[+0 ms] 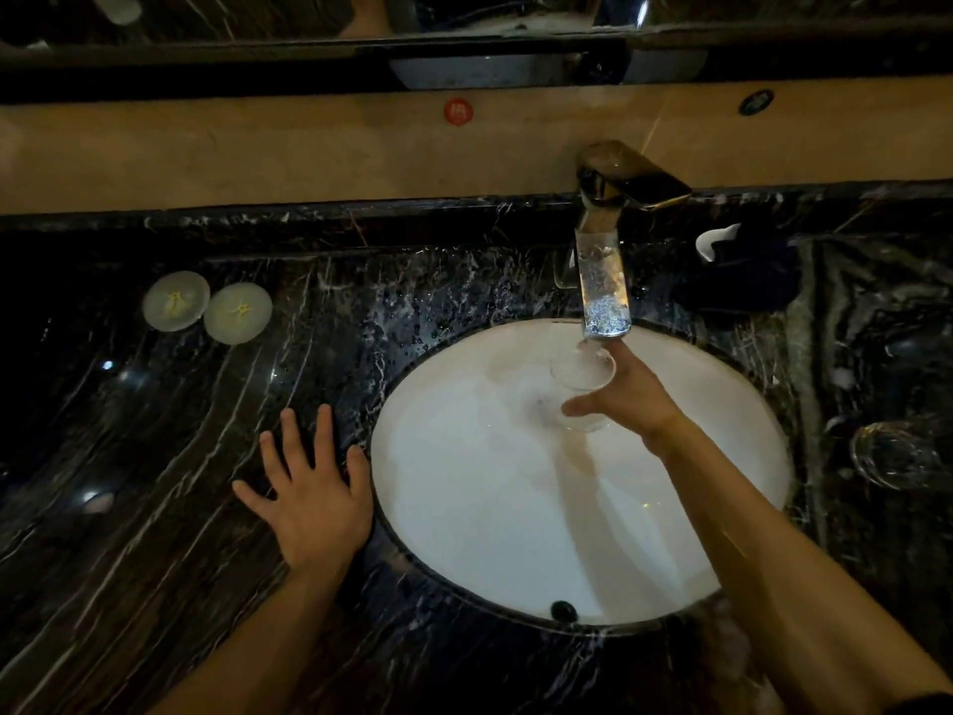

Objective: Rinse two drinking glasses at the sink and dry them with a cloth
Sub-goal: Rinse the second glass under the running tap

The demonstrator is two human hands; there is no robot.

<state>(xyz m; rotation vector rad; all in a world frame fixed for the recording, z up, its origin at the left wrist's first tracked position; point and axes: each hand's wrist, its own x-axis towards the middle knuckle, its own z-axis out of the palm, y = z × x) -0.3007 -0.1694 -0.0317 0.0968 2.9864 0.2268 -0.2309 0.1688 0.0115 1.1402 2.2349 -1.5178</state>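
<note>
Counter (154,482) carries L hand (314,487), fingers spread flat, prob. bracing. Sink (464,534) w/ faucet (613,198) running. R hand (634,399), grip wrapped round glass 1 (580,384), holds it under stream to rinse. Glass 2 (897,454) waits on counter, far right. Dark cloth (737,286) near faucet.

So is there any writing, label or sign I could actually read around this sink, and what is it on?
Red round sticker on the beige ledge behind the tap: one pale mark, perhaps a character, too blurred to read.
Dark round sticker further right on that ledge: too small to read.
Two round white lids on the black counter: a yellow emblem on each, no legible letters.
Nothing else bears text.
</note>
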